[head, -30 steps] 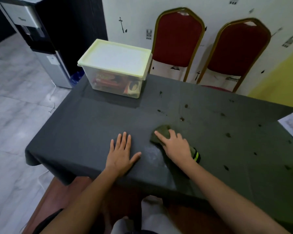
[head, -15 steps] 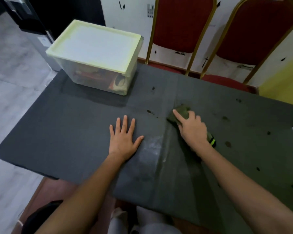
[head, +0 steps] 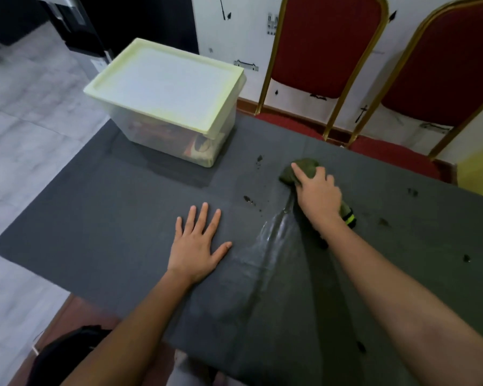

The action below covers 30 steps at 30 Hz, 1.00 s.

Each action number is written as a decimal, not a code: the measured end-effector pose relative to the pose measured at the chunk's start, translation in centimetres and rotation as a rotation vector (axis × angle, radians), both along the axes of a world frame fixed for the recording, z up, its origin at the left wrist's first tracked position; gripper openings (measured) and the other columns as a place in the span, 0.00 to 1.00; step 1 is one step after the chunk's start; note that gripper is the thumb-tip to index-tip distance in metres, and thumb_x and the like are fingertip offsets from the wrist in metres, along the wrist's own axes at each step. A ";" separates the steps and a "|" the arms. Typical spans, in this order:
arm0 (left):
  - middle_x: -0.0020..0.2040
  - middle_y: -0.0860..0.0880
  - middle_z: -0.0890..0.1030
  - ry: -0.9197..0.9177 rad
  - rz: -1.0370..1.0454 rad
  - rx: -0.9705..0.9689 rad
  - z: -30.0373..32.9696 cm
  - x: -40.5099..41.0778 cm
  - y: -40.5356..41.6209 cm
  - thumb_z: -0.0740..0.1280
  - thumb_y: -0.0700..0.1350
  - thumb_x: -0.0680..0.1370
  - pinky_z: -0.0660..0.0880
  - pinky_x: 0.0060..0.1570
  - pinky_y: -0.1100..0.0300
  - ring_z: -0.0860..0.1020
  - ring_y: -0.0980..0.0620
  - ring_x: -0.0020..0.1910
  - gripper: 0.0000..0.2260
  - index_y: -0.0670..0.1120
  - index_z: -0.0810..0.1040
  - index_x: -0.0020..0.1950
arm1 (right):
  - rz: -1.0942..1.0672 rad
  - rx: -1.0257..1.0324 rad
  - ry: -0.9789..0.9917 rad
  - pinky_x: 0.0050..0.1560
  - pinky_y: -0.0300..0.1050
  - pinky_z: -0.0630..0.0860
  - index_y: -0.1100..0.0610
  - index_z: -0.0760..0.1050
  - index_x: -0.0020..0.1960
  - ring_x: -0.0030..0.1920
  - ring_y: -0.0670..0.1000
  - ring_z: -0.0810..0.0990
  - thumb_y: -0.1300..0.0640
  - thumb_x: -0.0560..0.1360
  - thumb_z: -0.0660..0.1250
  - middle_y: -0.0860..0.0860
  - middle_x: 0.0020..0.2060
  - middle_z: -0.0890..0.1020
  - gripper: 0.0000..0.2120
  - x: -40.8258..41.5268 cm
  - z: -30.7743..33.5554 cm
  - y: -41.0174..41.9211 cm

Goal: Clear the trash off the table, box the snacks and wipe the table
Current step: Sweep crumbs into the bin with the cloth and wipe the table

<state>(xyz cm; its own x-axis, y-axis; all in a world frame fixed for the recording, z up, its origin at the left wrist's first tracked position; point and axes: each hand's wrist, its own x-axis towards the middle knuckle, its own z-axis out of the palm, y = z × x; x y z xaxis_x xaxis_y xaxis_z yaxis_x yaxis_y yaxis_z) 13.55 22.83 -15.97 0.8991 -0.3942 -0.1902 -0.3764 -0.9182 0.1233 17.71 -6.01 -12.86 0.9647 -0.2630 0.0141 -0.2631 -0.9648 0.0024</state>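
The right hand (head: 318, 195) had its grip curled over a green cloth (head: 300, 169), pressing it onto the dark surface (head: 123, 218) among scattered spots. The left hand (head: 197, 246) lay flat, fingers spread; the lidded box (head: 165, 87) stood at the far-left corner.

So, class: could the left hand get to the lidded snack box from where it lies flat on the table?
Probably yes: bare tablecloth lies between the left hand and the snack box, with nothing in the way.
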 end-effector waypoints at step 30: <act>0.77 0.45 0.56 -0.095 0.013 -0.139 -1.4 6.9 0.6 0.49 0.54 0.79 0.45 0.71 0.45 0.51 0.43 0.76 0.25 0.54 0.55 0.76 | 0.101 -0.089 0.029 0.50 0.57 0.75 0.34 0.54 0.74 0.56 0.63 0.73 0.49 0.81 0.55 0.60 0.62 0.69 0.25 12.2 -0.1 0.6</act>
<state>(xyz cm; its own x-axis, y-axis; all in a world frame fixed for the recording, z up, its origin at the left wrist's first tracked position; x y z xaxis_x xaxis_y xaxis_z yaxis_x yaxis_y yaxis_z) 20.43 23.41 -17.32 0.9156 -0.3992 -0.0486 -0.3808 -0.8996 0.2139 29.93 -5.46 -12.95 0.9865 -0.1636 0.0054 -0.1633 -0.9819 0.0957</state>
